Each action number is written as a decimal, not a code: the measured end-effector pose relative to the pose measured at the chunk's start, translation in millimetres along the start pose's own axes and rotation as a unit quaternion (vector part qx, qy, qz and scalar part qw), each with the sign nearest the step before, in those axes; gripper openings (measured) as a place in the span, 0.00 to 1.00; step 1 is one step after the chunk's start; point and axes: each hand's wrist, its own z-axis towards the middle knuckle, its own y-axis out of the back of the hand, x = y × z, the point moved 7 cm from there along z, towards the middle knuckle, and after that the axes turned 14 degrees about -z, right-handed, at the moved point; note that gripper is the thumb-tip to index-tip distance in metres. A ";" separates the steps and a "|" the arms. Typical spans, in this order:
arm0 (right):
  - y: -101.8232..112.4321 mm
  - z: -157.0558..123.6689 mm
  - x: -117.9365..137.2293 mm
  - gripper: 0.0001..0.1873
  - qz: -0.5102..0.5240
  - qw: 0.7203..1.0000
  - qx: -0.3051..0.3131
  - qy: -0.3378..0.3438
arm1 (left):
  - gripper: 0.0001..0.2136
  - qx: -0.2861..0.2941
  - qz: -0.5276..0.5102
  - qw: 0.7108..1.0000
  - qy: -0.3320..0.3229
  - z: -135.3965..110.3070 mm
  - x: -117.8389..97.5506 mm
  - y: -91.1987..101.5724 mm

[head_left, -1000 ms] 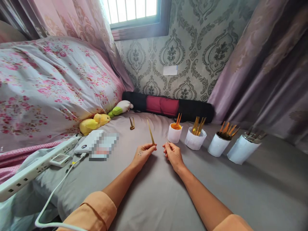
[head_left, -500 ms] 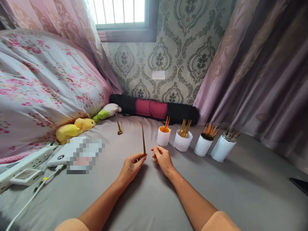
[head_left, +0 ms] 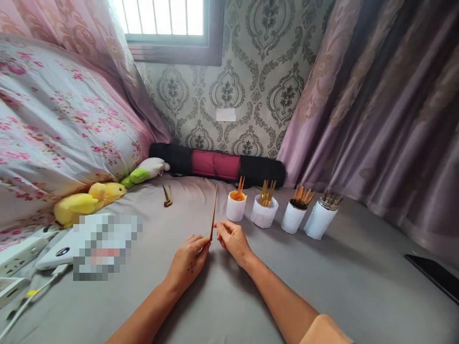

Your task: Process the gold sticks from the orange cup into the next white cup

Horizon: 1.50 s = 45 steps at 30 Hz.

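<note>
My left hand [head_left: 188, 260] rests on the grey bed sheet [head_left: 229, 296] and pinches the lower end of a thin golden stick [head_left: 213, 212], which stands almost upright. My right hand [head_left: 233, 239] lies just right of it, fingers curled and fingertips pinched close to the stick's base; whether they touch it I cannot tell. Beyond the hands stand several white cups in a row: one with orange sticks [head_left: 236, 205], one with golden sticks [head_left: 264, 210], a third [head_left: 293, 215] and a jar [head_left: 319, 220].
Two golden pieces [head_left: 167, 196] lie on the sheet further back. Yellow and green plush toys [head_left: 88, 198] sit against a floral quilt [head_left: 64, 124] on the left. A power strip [head_left: 17, 248] and cable lie far left; a black-and-red roll [head_left: 217, 165] lines the wall; a dark phone [head_left: 433, 274] lies right.
The view has swung left-to-right so everything shifted left. The stick tilted from leaning left to nearly upright, and my right hand closed in on its base.
</note>
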 end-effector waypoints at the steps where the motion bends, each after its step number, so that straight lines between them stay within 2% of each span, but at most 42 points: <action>1: -0.4 0.6 -0.2 0.21 -0.004 1.000 0.000 0.003 | 0.13 0.008 0.008 1.000 -0.004 -0.5 -0.9 -0.8; 8: -2.3 5.1 -5.3 0.19 -0.017 1.000 -0.005 0.016 | 0.13 0.044 0.044 0.998 -0.013 -2.8 -3.5 -4.7; 13: -3.4 5.9 -6.7 0.18 -0.020 1.000 -0.006 0.004 | 0.13 0.041 0.015 0.999 -0.003 -2.3 -3.7 -5.2; 17: -3.1 5.8 -5.6 0.17 -0.020 1.000 -0.003 0.007 | 0.12 0.025 -0.041 0.996 0.070 -0.9 1.2 -4.3; 20: -3.1 6.2 -4.6 0.17 -0.016 1.000 0.003 0.012 | 0.11 0.020 -0.119 0.982 0.146 -1.5 10.9 -5.7; 24: -3.6 6.4 -2.2 0.17 -0.022 0.999 0.013 0.025 | 0.13 0.025 -0.247 0.940 0.233 -3.8 23.8 -12.7; 28: -3.2 6.6 -1.2 0.17 -0.027 0.999 0.018 0.033 | 0.17 0.019 -0.322 0.889 0.325 -8.4 28.7 -17.3; 32: -1.0 7.0 -0.4 0.16 -0.032 0.999 0.017 0.036 | 0.17 0.020 -0.404 0.849 0.340 -9.1 21.1 -18.6; 39: 4.3 6.5 5.7 0.12 -0.067 0.996 0.001 0.055 | 0.12 0.002 -0.545 0.740 0.394 -16.2 29.5 -26.9; 45: 8.4 4.6 8.7 0.12 -0.081 0.996 -0.005 0.046 | 0.16 0.017 -0.592 0.701 0.397 -16.3 33.8 -30.3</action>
